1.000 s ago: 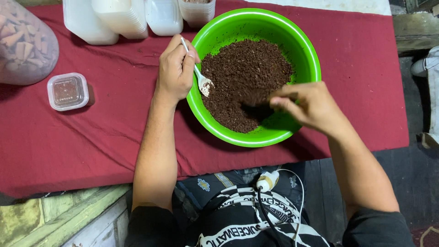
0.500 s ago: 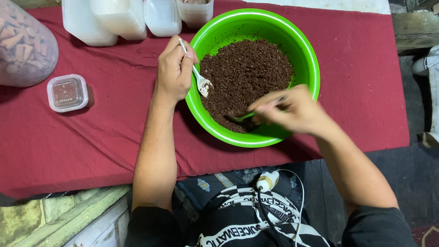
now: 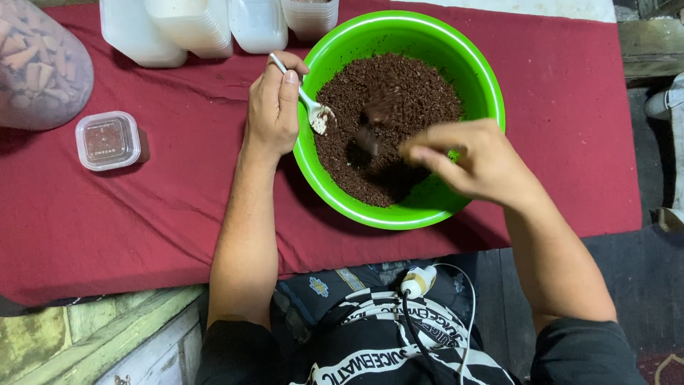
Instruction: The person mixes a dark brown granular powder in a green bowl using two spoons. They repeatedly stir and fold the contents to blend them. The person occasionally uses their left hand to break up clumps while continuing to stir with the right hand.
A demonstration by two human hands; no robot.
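Hands at a round bright-green plastic bowl (image 3: pixel 476 78) of dark brown crumbly mix (image 3: pixel 410 100) on a worktop draped in red cloth (image 3: pixel 164 207).

Left hand (image 3: pixel 274 107) rests at the bowl's left rim, its grip closed around a white plastic spoon (image 3: pixel 308 107) whose tip sits over the mix. Right hand (image 3: pixel 474 160) hovers above the bowl's near side, fingers pinched together; what they hold cannot be told through blur. Small lidded clear container (image 3: pixel 108 140) sits well left; stacked clear tubs (image 3: pixel 192 28) line the far edge.

I saw a small lidded container (image 3: pixel 107 140) on the red cloth (image 3: pixel 142 214), stacked white tubs (image 3: pixel 192 28) behind, and a clear bag (image 3: pixel 39 64) far left.
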